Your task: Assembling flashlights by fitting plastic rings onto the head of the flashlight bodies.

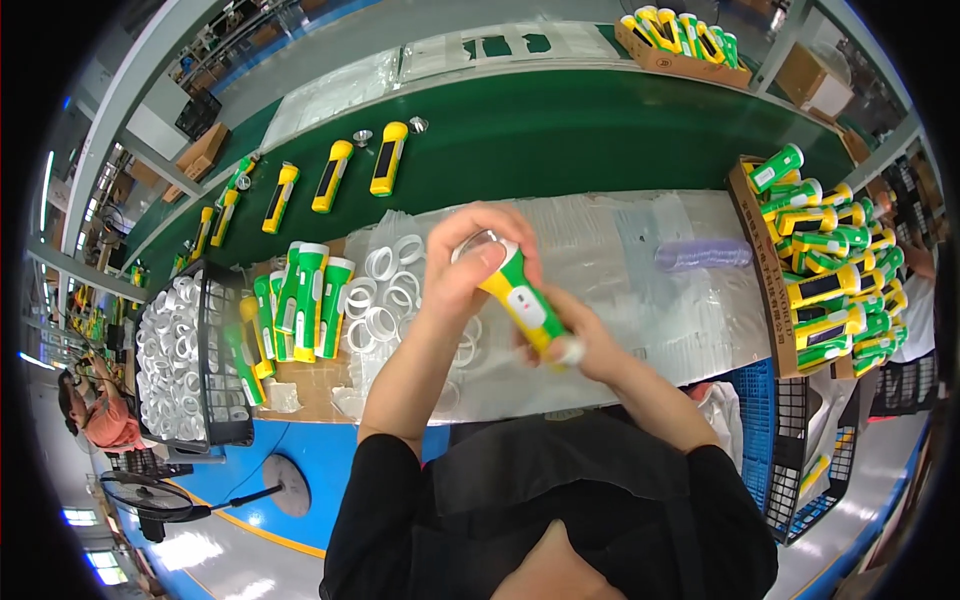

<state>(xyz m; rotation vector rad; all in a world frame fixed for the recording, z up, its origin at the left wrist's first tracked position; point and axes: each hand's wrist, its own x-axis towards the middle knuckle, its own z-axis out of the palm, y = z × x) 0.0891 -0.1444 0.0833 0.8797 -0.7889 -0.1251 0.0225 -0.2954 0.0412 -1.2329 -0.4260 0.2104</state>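
Over the plastic-covered worktable [600,225] I hold a green and yellow flashlight [525,303], tilted with its clear lens end toward the upper left. My left hand [475,260] is closed around the lens end. Around the tail end, my right hand [588,335] is closed too; its fingertips are blurred. Loose white rings [381,322] lie left of my left forearm. Beside them, several green and yellow flashlights [310,300] lie in a group on cardboard. A black crate [228,405] full of white rings stands at the left.
Beyond the table, a green conveyor belt [560,140] carries spaced yellow flashlights [334,177] and small shiny reflectors [362,137]. At right, a cardboard box [762,265] is heaped with flashlights. A purplish clear roll [705,255] lies near it. A floor fan [155,497] stands lower left.
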